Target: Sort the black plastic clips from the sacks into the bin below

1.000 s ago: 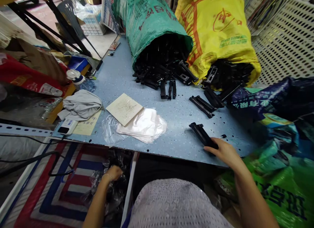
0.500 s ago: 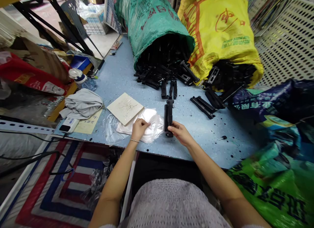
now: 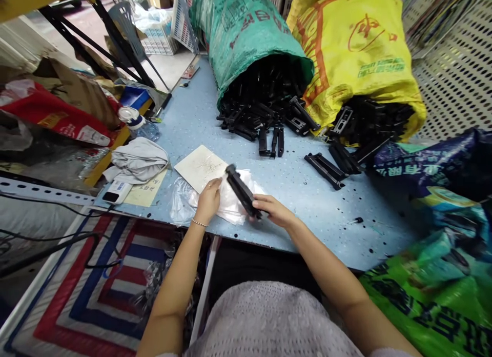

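Note:
A long black plastic part [image 3: 241,191] is held tilted above the clear plastic bags [image 3: 230,208], its far end pointing up and left. My right hand [image 3: 272,209] grips its near end between thumb and fingers. My left hand [image 3: 209,199] is closed at the left side of the bags, just left of the part; what its fingers pinch is too small to make out. Behind it lies a square cream board [image 3: 200,167]. Loose black parts [image 3: 271,140] lie beyond, in front of a green sack [image 3: 257,34] full of them.
A yellow sack [image 3: 361,49] of black parts stands at the back right, with more parts [image 3: 325,170] before it. Grey cloth [image 3: 139,159], a bottle [image 3: 138,123] and a white device [image 3: 117,192] lie left. Green and blue bags [image 3: 434,295] crowd the right edge.
My right hand has lifted the black part off the table, tilted it and brought it left over the bags. My left hand has shifted slightly left. The view has moved a little.

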The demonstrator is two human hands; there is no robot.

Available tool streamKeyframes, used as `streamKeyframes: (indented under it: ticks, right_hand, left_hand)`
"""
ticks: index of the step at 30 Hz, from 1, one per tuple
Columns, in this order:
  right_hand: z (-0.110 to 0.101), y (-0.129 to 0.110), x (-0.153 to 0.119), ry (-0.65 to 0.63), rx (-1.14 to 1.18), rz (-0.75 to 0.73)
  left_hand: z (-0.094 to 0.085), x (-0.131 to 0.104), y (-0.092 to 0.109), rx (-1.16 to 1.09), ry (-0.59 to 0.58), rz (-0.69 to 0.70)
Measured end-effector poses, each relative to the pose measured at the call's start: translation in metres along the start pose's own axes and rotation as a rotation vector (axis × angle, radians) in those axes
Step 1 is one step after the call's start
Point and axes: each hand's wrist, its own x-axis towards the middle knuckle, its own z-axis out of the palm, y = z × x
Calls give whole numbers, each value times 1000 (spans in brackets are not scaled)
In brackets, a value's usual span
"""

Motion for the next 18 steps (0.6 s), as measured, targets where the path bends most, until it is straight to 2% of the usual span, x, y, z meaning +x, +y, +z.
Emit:
streamKeyframes:
  ticks: [2, 4, 8, 10, 12, 14, 15, 18]
  right_hand:
    - [-4, 3, -9, -123, 28, 162]
    - [-6, 10, -7, -124, 108, 219]
    - [1, 25, 11, 53, 360, 139]
    - [13, 27, 13, 142, 370, 114]
    - [31, 26, 5, 187, 252, 42]
    - [50, 22, -11, 157, 113, -58]
    - [59, 19, -20, 94, 86, -82]
    - [78, 10, -44, -250, 162, -13]
  left_hand:
    - [-5, -4, 7, -12, 17, 50]
    - [-7, -17, 22, -18, 1, 155]
    - [0, -55, 60, -125, -201, 402]
    - [3, -70, 71, -175, -268, 416]
    - [-2, -80, 77, -150, -256, 380]
    - [-17, -88, 84, -69, -180, 360]
    - [-30, -94, 89, -24, -126, 357]
    - [-81, -121, 101, 76, 19, 307]
